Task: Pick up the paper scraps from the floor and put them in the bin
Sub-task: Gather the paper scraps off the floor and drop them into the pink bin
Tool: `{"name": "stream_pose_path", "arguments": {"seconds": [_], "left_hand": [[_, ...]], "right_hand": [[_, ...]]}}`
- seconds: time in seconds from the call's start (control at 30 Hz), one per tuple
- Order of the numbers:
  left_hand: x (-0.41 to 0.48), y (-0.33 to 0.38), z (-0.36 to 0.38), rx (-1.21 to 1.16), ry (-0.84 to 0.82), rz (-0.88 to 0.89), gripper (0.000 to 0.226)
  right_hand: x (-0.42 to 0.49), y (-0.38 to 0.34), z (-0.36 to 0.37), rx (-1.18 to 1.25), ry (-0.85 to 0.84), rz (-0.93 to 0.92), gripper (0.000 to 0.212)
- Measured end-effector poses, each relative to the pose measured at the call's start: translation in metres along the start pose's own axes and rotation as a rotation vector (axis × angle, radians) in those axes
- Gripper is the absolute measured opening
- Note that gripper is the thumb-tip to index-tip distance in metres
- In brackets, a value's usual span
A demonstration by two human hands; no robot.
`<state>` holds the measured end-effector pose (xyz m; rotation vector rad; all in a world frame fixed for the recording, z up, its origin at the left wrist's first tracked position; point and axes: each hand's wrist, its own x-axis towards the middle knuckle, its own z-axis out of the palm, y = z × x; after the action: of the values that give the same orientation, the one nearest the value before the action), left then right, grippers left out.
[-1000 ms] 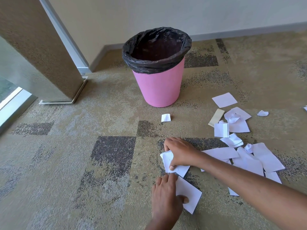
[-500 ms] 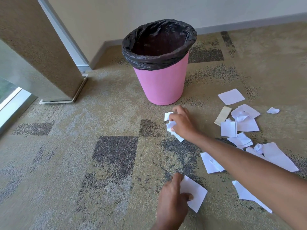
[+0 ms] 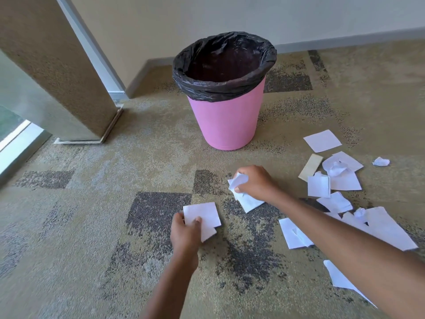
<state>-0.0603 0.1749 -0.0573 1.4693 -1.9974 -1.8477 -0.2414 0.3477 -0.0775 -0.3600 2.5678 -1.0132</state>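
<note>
Scraps fill both our hands, and we can see none inside the bin point(image 3: 226, 125), though its dark liner point(image 3: 220, 88) hides the bottom. Our right hand point(image 3: 256, 183) has its fingers point(image 3: 249, 173) clamped on a crumpled wad point(image 3: 243, 199), low over the floor point(image 3: 92, 226) and short of the bin. Our left hand point(image 3: 185, 234) pinches a flat sheet point(image 3: 205, 212) between thumb and fingers. We judge the job barely begun: a wide scatter of loose scraps point(image 3: 322, 141) lies to the right.
</note>
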Motion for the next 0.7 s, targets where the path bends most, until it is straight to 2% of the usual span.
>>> {"name": "stream_pose_path", "arguments": {"seconds": [0.07,0.1,0.13,0.23,0.3,0.33,0.57,0.63,0.7], "left_hand": [[0.006,0.011,0.002,-0.152,-0.042,-0.064,0.026],[0.006,0.017,0.004,-0.231,-0.072,-0.086,0.026],[0.005,0.025,0.006,-0.308,-0.106,-0.103,0.027],[-0.007,0.052,0.016,-0.524,-0.212,-0.125,0.029],[-0.021,0.075,0.021,-0.618,-0.288,-0.082,0.029],[-0.029,0.088,0.022,-0.641,-0.323,-0.038,0.03],[-0.064,0.209,0.011,-0.528,-0.391,0.398,0.034],[-0.063,0.249,0.011,-0.486,-0.405,0.43,0.04],[-0.061,0.287,0.014,-0.479,-0.461,0.381,0.042]], "right_hand": [[-0.016,-0.007,-0.001,0.224,-0.021,0.081,0.073],[-0.024,-0.012,-0.001,0.341,-0.037,0.1,0.082],[-0.032,-0.019,-0.003,0.459,-0.06,0.093,0.082],[-0.051,-0.047,-0.013,0.697,-0.089,0.048,0.056],[-0.058,-0.072,-0.029,0.806,-0.045,0.009,0.031],[-0.061,-0.086,-0.039,0.848,-0.013,0.004,0.026],[-0.05,-0.171,-0.117,0.985,0.168,-0.135,0.02],[-0.041,-0.193,-0.136,1.033,0.213,-0.149,0.012],[-0.027,-0.212,-0.154,1.059,0.245,-0.12,0.007]]}}
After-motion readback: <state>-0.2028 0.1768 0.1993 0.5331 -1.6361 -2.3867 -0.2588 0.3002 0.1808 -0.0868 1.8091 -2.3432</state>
